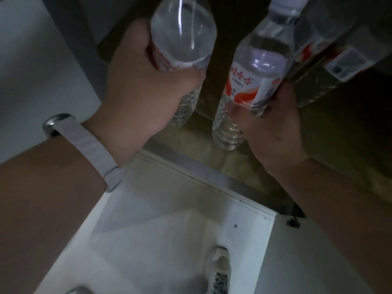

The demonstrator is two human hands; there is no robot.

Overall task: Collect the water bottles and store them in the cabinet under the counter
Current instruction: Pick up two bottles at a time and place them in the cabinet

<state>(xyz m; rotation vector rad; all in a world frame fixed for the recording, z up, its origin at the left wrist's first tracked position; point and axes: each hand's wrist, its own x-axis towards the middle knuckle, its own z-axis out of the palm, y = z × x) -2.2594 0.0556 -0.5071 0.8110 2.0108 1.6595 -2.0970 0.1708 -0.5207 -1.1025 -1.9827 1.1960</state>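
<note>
My left hand grips a clear water bottle with a red and white label around its middle. My right hand grips a second water bottle of the same kind, white cap at the top. Both bottles are inside the dark open cabinet, their bases just above or on the cabinet floor; I cannot tell which. Another bottle shows dimly at the upper right, inside the cabinet.
An open white cabinet door stands at the left. A labelled pack or box sits at the right inside the cabinet. Below lies the pale floor with my shoe. A grey band wraps my left wrist.
</note>
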